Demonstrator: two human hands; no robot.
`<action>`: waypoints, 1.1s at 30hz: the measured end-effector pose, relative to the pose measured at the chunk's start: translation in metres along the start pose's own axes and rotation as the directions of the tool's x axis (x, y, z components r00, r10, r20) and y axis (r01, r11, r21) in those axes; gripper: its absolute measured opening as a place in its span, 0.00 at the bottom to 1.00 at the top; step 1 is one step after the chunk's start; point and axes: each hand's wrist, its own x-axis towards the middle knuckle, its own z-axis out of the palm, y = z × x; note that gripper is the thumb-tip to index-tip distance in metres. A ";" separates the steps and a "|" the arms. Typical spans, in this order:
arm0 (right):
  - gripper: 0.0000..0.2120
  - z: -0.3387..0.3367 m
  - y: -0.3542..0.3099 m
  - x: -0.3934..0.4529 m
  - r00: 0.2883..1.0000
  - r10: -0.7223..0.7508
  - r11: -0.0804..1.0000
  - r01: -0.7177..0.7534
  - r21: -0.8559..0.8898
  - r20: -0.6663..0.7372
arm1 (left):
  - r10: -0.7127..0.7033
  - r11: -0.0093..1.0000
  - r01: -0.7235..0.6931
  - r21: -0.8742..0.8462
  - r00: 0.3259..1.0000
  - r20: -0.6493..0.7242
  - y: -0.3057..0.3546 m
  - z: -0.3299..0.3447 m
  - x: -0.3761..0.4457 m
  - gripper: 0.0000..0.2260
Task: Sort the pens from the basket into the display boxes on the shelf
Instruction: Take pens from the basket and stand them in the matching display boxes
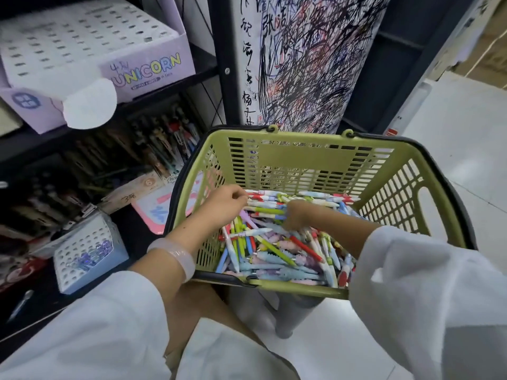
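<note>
Both hands are inside the green basket [310, 160], among the pens [274, 250]. Left hand [223, 200], fingers curled, pinches pens at 12 o'clock. Right hand [297, 213]: grasp indeterminate. Unicorn display box [148, 69] at 10 o'clock.

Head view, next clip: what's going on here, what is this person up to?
A person in white sleeves has both hands in a green basket heaped with mixed coloured pens. The left hand pinches at pens near the far side of the pile; the right hand is curled down among them, though what it holds is unclear. On the shelf to the left stand a purple Unicorn display box, showing no pens, and a small blue box with a few purple pieces.
</note>
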 end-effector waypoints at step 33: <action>0.07 -0.086 -0.262 -0.171 0.557 -0.492 -0.048 0.750 0.659 -0.669 | -0.037 0.493 -0.505 -0.708 0.801 -0.598 0.011 -0.161 -0.164 0.10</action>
